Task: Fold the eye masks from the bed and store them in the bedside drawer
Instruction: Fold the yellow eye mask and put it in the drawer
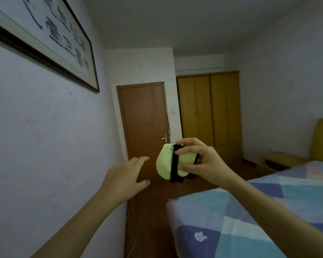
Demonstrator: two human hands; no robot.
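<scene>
A pale green eye mask (164, 162), folded over with its black strap wrapped around it, is held up in the air in front of me. My right hand (201, 161) grips it between thumb and fingers. My left hand (129, 174) hovers just left of the mask with fingers spread, holding nothing and not touching it. The bed (250, 211) with a blue, teal and white checked cover lies at the lower right. A low wooden bedside cabinet (282, 162) stands beyond the bed near the headboard; no drawer front is clearly visible.
A white wall with a framed calligraphy picture (45, 38) runs along the left. A brown door (144, 127) and a yellow wardrobe (209, 112) stand at the far end. A narrow strip of dark wood floor (149, 211) runs between wall and bed, with a white cable along the wall.
</scene>
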